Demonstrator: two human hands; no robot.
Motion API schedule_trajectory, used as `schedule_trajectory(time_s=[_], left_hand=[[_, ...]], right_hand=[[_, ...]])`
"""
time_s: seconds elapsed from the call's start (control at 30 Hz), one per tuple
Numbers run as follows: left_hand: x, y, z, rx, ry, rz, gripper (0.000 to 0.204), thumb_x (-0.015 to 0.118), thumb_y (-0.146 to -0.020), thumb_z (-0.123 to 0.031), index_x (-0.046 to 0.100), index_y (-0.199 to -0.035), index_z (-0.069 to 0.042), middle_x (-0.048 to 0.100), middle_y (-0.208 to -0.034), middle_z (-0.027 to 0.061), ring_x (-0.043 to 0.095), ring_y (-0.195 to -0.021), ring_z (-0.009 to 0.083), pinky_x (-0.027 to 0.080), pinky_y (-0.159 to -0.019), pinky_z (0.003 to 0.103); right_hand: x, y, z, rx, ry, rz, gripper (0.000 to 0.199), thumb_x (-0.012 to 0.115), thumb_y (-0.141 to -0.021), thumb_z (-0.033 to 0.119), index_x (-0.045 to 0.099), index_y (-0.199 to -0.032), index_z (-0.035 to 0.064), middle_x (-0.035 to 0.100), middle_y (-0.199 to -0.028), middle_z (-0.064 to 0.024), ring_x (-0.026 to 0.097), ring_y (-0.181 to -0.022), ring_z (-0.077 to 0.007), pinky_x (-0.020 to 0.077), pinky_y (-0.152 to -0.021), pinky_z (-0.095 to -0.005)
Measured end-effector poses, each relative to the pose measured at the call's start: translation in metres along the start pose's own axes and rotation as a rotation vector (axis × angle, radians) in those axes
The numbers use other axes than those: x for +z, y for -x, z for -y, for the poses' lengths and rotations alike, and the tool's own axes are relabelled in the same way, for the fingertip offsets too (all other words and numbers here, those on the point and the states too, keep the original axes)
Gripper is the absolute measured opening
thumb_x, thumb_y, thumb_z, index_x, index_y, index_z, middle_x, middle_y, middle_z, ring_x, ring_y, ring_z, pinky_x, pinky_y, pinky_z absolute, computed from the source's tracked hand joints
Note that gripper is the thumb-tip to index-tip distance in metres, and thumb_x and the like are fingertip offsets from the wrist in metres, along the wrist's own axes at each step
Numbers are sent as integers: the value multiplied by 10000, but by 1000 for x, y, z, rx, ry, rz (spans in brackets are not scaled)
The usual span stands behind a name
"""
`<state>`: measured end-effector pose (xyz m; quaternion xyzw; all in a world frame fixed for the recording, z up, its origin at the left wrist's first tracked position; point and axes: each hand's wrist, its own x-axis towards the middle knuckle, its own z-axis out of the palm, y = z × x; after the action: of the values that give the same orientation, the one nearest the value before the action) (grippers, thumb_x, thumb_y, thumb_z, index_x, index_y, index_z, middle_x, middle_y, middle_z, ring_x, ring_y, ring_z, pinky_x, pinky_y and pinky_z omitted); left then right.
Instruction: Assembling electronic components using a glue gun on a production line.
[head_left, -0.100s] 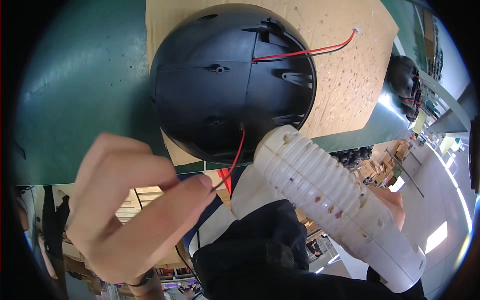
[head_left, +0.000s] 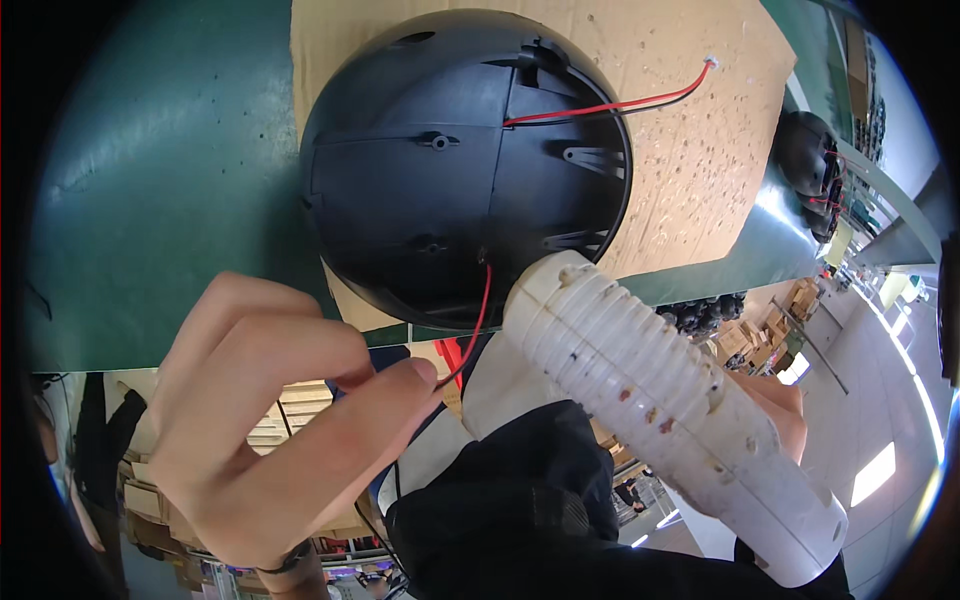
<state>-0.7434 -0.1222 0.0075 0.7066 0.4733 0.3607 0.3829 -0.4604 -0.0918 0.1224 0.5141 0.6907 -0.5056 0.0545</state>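
Note:
A round black plastic housing (head_left: 400,190) lies on the cardboard, with molded ribs, screw posts and slots facing up. From its lower edge comes a thin red-and-black wire (head_left: 484,310), whose end runs into the pinched thumb and forefinger of my left hand (head_left: 290,400). A second red-and-black wire (head_left: 640,102) with a small white connector stretches from the housing to the upper right. My right hand (head_left: 780,408), mostly hidden, holds a white ribbed plastic hand tool (head_left: 670,410) with brown stains. Its rounded upper end is close to the housing's lower rim; its tip is not visible.
Under the housing is a pitted cardboard sheet (head_left: 700,190) on a green table (head_left: 180,170). More black housings with red wires (head_left: 808,160) sit at the table's right. Beyond the near table edge are my dark-clothed legs (head_left: 500,480) and stacked cardboard boxes (head_left: 750,340).
My left hand has shifted slightly right with the wire still pinched. The white tool has moved a little to the left; the housing remains in place.

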Motion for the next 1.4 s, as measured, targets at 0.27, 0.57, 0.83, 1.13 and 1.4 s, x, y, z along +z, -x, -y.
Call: schedule_trajectory(time_s=[0.27,0.57,0.83,1.13,1.4], left_hand=[[-3,-6,3,40,-12,34,345,832,-528,-79,730,-848,-1,581,-765,92,517,-632,231,373,-536,345],[-26,-47,8,-306,-523,8,253,798,-759,-149,727,-951,0,593,-848,61,519,-741,184,388,-676,294],[0,-125,29,50,8,398,229,790,-771,-118,738,-975,-28,522,-753,-16,460,-713,79,345,-628,253],[5,-132,77,-150,470,464,109,687,-876,-124,622,-850,-40,544,-739,-50,470,-665,28,350,-601,195],[-4,-137,46,-339,419,439,114,702,-870,-111,626,-877,-26,609,-791,-11,531,-693,38,398,-628,202]], right_hand=[[8,24,-31,-97,-226,3,241,779,-753,131,696,-902,-40,720,-864,-171,718,-650,-263,556,-547,-308],[-4,16,-3,120,210,143,603,819,-717,429,696,-1126,3,719,-982,-119,691,-844,-285,546,-753,-367],[-2,-3,-22,-210,25,-143,359,785,-765,166,672,-1017,-63,710,-1008,-237,742,-807,-311,587,-675,-343],[5,-22,-26,-318,25,-112,315,751,-805,116,657,-1043,-66,687,-1064,-242,740,-817,-348,605,-671,-353],[12,-25,-32,-389,164,-120,334,731,-752,120,640,-1010,-71,662,-992,-210,697,-690,-276,567,-563,-322]])
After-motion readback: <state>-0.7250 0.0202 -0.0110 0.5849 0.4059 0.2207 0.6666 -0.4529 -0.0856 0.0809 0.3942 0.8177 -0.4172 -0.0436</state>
